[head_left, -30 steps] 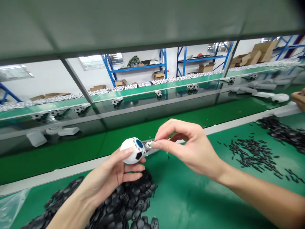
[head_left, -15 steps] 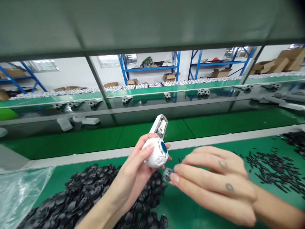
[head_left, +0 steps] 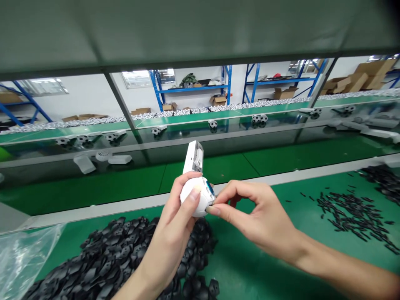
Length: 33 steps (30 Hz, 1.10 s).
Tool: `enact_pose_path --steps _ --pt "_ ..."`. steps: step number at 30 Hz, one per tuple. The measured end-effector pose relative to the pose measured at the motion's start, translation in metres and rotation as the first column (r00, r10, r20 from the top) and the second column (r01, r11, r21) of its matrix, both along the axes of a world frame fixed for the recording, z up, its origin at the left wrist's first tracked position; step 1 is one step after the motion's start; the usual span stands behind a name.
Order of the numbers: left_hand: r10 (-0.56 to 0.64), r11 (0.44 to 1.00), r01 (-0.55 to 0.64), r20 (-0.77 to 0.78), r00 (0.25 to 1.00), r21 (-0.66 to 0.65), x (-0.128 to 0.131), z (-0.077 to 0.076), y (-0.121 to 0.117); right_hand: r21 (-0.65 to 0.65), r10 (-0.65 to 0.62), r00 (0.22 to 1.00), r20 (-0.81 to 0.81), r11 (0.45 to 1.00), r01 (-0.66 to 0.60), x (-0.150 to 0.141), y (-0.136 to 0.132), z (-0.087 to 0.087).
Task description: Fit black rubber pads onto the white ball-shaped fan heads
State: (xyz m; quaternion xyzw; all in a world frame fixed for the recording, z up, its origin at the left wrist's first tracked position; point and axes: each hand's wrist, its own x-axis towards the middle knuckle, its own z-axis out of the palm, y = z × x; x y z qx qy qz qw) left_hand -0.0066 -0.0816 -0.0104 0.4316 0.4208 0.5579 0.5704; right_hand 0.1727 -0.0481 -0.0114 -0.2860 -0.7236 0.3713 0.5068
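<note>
I have a heap of black moulded parts (head_left: 125, 258) under my left hand (head_left: 170, 225), with loose black slivers (head_left: 353, 212) on the green bench mat (head_left: 250, 254) to the right and a clear plastic bag (head_left: 25, 262) at the near-left corner. My left hand wraps a white football-patterned ball (head_left: 195, 196), held above the heap, its clear-topped white housing (head_left: 194, 157) pointing up. My right hand (head_left: 253, 212) pinches narrowly at the ball's side; I cannot tell whether anything sits in the pinch.

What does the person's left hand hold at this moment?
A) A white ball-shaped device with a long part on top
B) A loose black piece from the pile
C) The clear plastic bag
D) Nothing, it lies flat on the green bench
A. The left hand wraps around the white ball-shaped device, and its long white housing sticks up above the fingers.
</note>
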Motion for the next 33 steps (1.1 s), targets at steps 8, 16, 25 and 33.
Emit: enact_pose_path --steps 8,16,25,33 --pt "0.084 0.995 -0.071 -0.219 0.972 0.066 0.006 -0.005 0.001 -0.145 0.070 0.998 -0.004 0.987 -0.069 0.003 0.002 0.000" --pt "0.191 0.978 -0.162 -0.240 0.952 0.133 0.010 -0.004 0.002 -0.049 0.116 0.991 0.062 0.992 -0.113 0.006 -0.001 0.005" --pt "0.220 0.970 -0.181 -0.273 0.936 0.162 0.010 -0.005 0.001 -0.080 0.229 0.957 0.180 0.973 -0.218 0.016 -0.002 0.023" --pt "0.238 0.967 -0.195 -0.297 0.925 0.166 0.015 -0.001 -0.007 -0.093 0.103 0.945 0.312 0.993 -0.077 0.038 0.012 0.032"
